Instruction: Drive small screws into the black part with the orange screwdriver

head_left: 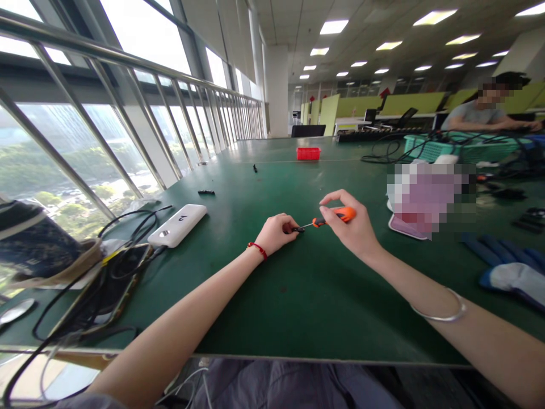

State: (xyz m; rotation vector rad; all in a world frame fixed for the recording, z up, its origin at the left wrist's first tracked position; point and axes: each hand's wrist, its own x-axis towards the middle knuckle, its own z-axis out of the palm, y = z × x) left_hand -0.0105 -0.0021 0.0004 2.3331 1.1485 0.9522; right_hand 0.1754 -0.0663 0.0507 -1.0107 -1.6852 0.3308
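My left hand (pixel 277 232) rests on the green table, its fingers closed on a small black part (pixel 298 230) whose exact kind I cannot make out. An orange and black screwdriver (pixel 346 214) is gripped in my right hand (pixel 356 230), with my index finger raised and bent. The screwdriver's thin shaft slants down to the left, and its tip meets the black part or lies right beside it. My left fingers hide much of that part.
A white power bank (pixel 179 224) and a phone with cables (pixel 111 289) lie on the left. Further back are a red box (pixel 308 153) and small black pieces (pixel 206 192). Gloves (pixel 517 278) and a teal basket (pixel 464 150) are on the right, near a seated person (pixel 481 116).
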